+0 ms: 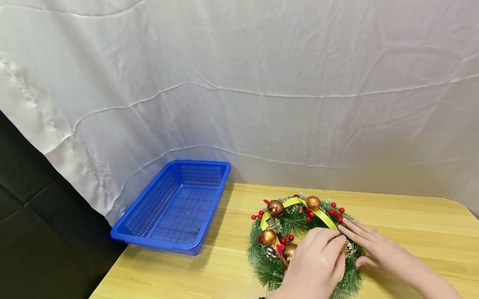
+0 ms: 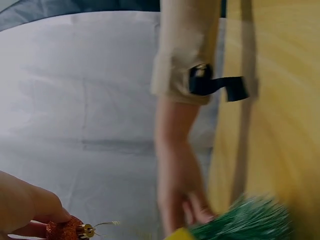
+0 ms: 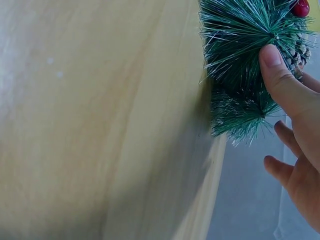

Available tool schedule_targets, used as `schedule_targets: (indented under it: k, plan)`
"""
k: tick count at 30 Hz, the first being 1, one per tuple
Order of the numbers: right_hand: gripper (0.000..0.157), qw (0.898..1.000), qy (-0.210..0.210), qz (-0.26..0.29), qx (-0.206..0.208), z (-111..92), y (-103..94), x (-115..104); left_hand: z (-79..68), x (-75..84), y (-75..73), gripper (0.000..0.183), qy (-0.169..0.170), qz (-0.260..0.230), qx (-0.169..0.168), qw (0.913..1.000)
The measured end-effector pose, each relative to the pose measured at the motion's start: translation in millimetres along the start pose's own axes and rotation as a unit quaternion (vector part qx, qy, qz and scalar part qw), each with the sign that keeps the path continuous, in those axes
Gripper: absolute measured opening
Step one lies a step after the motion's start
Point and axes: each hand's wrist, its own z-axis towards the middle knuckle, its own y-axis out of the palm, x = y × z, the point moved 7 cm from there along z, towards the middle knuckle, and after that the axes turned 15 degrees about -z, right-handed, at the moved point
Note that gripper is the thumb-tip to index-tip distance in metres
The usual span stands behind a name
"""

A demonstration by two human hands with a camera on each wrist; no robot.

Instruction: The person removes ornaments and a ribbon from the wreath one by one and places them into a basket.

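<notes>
A green wreath (image 1: 267, 267) with copper and gold baubles, red berries, pinecones and a yellow ribbon lies on the table. Over its right side, my left hand (image 1: 316, 261) pinches a glittery orange bauble (image 2: 65, 228); its gold cap and thin loop show in the left wrist view. That bauble is mostly hidden by the fingers in the head view. My right hand (image 1: 385, 250) reaches in from the right, its fingers extended at the wreath's outer edge. In the right wrist view, a thumb (image 3: 275, 62) touches the green needles (image 3: 240, 55).
A blue plastic basket (image 1: 215, 212) stands at the left of the wooden table (image 1: 424, 218), overhanging its left edge. Behind the table hangs a grey-white cloth (image 1: 286, 130), and dark fabric (image 1: 24, 227) is at far left.
</notes>
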Motion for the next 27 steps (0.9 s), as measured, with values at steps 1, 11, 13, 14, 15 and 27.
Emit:
schedule_targets:
  k: [1,11,13,14,15,27]
  plan:
    - [0.087,1.000,-0.005,-0.006,0.002,0,-0.4,0,1.5,-2.2,-5.4,0.027,-0.008,-0.009,0.004,0.9999]
    - [0.086,0.999,-0.006,-0.027,-0.028,2,0.8,1,0.9,-45.7,-55.5,0.028,-0.082,-0.026,0.035,0.9957]
    - [0.086,0.999,-0.005,-0.028,-0.036,3,0.7,1,-2.6,-56.9,-63.8,0.029,-0.100,-0.031,0.044,0.9935]
    - [0.086,0.999,-0.005,-0.027,-0.038,3,0.4,1,-4.4,-62.1,-67.7,0.029,-0.109,-0.035,0.049,0.9922]
    - [0.086,0.999,-0.005,-0.028,-0.040,3,0.1,1,-5.8,-67.0,-71.8,0.028,-0.115,-0.037,0.056,0.9912]
    - [0.086,0.998,-0.014,-0.037,-0.042,6,-1.4,-1,-30.9,-125.7,-117.3,0.028,-0.172,0.006,0.109,0.9792]
